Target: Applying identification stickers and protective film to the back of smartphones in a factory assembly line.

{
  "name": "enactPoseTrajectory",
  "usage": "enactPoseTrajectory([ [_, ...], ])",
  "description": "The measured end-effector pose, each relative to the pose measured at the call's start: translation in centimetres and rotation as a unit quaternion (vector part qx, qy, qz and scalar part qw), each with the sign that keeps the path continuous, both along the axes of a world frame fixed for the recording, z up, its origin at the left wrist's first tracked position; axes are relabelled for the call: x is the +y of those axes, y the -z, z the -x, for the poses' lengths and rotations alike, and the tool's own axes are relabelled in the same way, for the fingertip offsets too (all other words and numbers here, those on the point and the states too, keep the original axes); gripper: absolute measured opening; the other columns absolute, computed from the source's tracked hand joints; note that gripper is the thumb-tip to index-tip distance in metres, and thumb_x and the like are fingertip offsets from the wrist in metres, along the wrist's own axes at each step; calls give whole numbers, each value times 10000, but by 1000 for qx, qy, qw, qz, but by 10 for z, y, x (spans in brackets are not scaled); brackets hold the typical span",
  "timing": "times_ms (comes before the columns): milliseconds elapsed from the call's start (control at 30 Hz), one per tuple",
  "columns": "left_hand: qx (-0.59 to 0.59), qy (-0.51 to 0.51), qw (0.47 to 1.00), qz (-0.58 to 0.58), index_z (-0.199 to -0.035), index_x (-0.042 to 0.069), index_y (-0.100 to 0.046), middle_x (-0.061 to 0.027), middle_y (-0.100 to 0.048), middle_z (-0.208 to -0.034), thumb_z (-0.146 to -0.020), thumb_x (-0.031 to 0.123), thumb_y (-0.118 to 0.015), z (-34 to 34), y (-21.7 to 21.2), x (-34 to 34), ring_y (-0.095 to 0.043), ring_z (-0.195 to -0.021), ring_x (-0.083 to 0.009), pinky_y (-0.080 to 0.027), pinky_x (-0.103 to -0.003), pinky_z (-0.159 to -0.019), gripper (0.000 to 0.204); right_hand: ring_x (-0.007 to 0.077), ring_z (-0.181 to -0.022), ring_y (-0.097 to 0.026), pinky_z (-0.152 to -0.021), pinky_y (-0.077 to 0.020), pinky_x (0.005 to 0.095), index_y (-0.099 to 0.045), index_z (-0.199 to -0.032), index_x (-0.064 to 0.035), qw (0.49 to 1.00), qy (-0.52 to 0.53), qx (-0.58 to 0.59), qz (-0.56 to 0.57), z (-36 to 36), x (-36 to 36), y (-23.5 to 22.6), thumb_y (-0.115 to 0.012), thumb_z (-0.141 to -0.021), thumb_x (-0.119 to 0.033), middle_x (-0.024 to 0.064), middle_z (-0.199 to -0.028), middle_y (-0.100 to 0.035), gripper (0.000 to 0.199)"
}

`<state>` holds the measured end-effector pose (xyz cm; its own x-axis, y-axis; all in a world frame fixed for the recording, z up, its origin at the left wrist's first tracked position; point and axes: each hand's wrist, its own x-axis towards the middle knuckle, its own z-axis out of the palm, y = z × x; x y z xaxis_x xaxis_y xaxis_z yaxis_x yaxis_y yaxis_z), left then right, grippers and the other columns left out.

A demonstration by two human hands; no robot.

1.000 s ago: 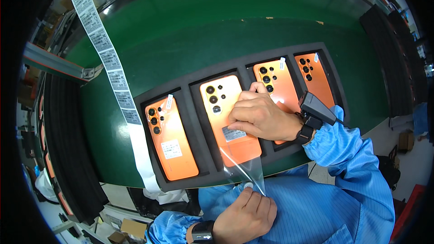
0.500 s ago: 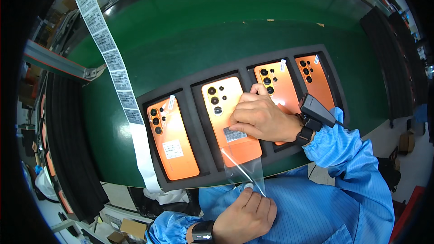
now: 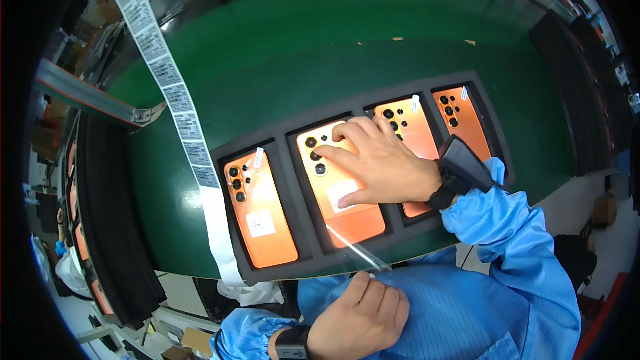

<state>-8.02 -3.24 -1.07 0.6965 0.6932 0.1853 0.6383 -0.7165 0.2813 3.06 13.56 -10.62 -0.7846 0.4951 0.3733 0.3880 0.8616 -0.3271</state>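
Over an orange phone (image 3: 358,228), second from the left in a black foam tray (image 3: 279,163), my right hand (image 3: 383,168) spreads its fingers. The fingertips reach the camera lenses, and the thumb touches a white label (image 3: 339,192) on the phone's back. A clear film (image 3: 360,250) is peeled back from the phone's lower part and stretches toward me. At the tray's near side, my left hand (image 3: 363,320) is closed on the film's end. Another orange phone (image 3: 267,190) with a white label lies in the leftmost slot.
Two more orange phones, one (image 3: 419,130) partly under my right wrist and one (image 3: 467,127) at the far right, lie in the tray. A long strip of printed labels (image 3: 170,83) hangs down along the tray's left. Black trays (image 3: 117,227) are stacked left of the green table (image 3: 300,70).
My right hand has opened from a pinch and moved up toward the lenses. The label beneath it now looks white instead of grey. My left hand keeps hold of the film, which is bunched narrower.
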Motion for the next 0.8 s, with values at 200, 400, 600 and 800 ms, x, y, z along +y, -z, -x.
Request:
enactPoseTrajectory([
  [200, 106, -124, 982, -93, -847, -18, -582, -93, -478, -723, -674, 75, -604, 19, -10, 37, -517, -719, -243, -454, -356, -706, 197, 293, -899, -506, -796, -426, 365, -594, -986, -29, 982, 23, 186, 2, 3, 14, 13, -589, -762, -19, 121, -954, -524, 225],
  [400, -86, -228, 965, -100, -1331, 1, -337, -164, -504, -1148, -639, 148, -762, 83, -11, 107, -521, -1027, -286, -429, -369, -861, 825, 241, -948, -548, -793, -435, 301, -603, -953, -7, 932, 130, 325, 94, -28, 25, -29, -553, -822, -24, 117, -1005, -557, 141],
  [600, -245, -495, 824, -125, -1371, 37, -302, -143, -432, -1253, -720, 287, -737, 188, 26, 85, -457, -1116, -226, -418, -350, -864, 822, 252, -884, -536, -752, -435, 343, -631, -889, -5, 965, 73, 244, 57, -19, 10, -53, -574, -797, -25, 102, -918, -583, 109],
  [800, -528, -356, 658, 402, -1039, -23, -583, -42, -634, -867, -860, 180, -613, 219, 61, 53, -601, -748, -92, -498, -238, -685, 272, 254, -864, -516, -729, -434, 364, -621, -943, -45, 962, -105, 249, 26, 63, -19, -51, -668, -729, -96, 73, -937, -536, 225],
])
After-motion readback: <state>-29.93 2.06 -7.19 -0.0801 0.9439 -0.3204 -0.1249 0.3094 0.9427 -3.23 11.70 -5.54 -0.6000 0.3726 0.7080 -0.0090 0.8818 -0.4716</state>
